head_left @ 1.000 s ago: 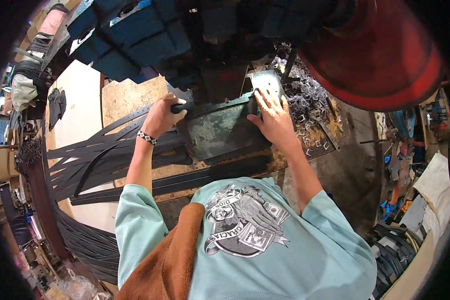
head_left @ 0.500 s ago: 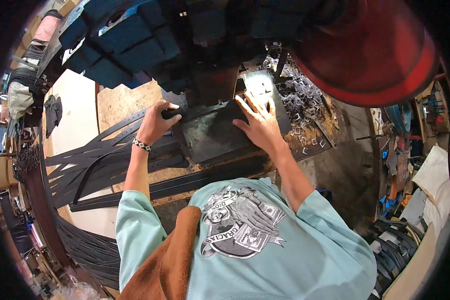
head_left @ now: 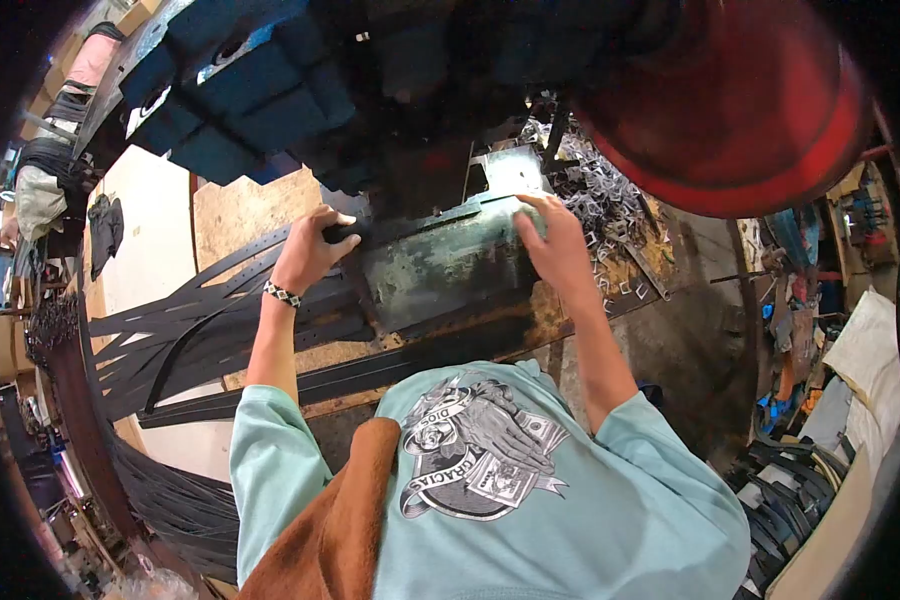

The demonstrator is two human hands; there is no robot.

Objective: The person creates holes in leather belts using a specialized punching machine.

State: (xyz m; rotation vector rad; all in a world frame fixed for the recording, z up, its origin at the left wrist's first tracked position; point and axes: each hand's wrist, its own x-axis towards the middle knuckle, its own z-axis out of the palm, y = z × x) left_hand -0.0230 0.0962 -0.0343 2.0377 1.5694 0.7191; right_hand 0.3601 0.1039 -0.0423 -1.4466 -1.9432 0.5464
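My left hand (head_left: pixel 308 250) is closed, its thumb and fingers round a small black piece (head_left: pixel 341 232) at the left end of a worn metal plate (head_left: pixel 440 268). My right hand (head_left: pixel 558 243) is at the plate's right end, with fingers curled over its far edge and the thumb bent inward. What lies between those fingers is hidden. The plate belongs to a dark machine (head_left: pixel 410 120) that overhangs it. Several black straps with holes (head_left: pixel 220 300) lie fanned out on the bench, left of the left wrist.
A large red round machine part (head_left: pixel 740 120) looms at upper right. Metal buckle-like pieces (head_left: pixel 615 190) are heaped beyond the right hand, beside a long metal tool (head_left: pixel 648 268). A pale board (head_left: pixel 150 230) stands at left, and more black strips (head_left: pixel 175 500) hang below it.
My right hand has moved right and slightly toward me, its fingers going from spread to curled. The dark flat piece under it no longer covers the plate. My left hand stays almost still.
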